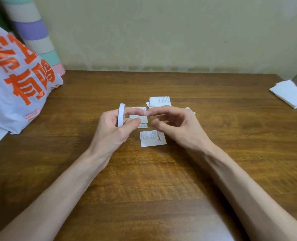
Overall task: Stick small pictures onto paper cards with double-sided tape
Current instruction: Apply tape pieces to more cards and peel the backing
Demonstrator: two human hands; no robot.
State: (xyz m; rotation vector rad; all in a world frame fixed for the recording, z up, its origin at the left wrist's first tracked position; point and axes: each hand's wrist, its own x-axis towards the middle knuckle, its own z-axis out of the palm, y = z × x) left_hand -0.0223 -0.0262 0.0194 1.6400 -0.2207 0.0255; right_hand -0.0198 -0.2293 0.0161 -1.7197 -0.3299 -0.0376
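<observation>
**Inspector:** Step in hand?

**Assistant:** By my judgement, drawing off a length of tape; nothing is being stuck down yet. The left hand (109,129) is raised above the desk (213,153) with the white tape roll (121,115) standing on edge in its grip. The forefinger passes through the ring and points to three o'clock, and the thumb is tucked under.

**Inspector:** And the right?

**Assistant:** The right hand (177,126) reaches in from three o'clock, fingers curled, its forefinger tip meeting the left forefinger tip. The thumb sits a little below. Whether its grip has caught the tape end, I cannot tell.

**Inspector:** The cards?

**Assistant:** One card (142,125) lies on the desk beneath the meeting fingertips. A printed card (153,138) with a red mark lies at six o'clock of it. A small pile (159,101) sits at one o'clock.

**Inspector:** The next move?

**Assistant:** It likely calls for a firm pinch on the free end, a short pull, then a tear.
</observation>
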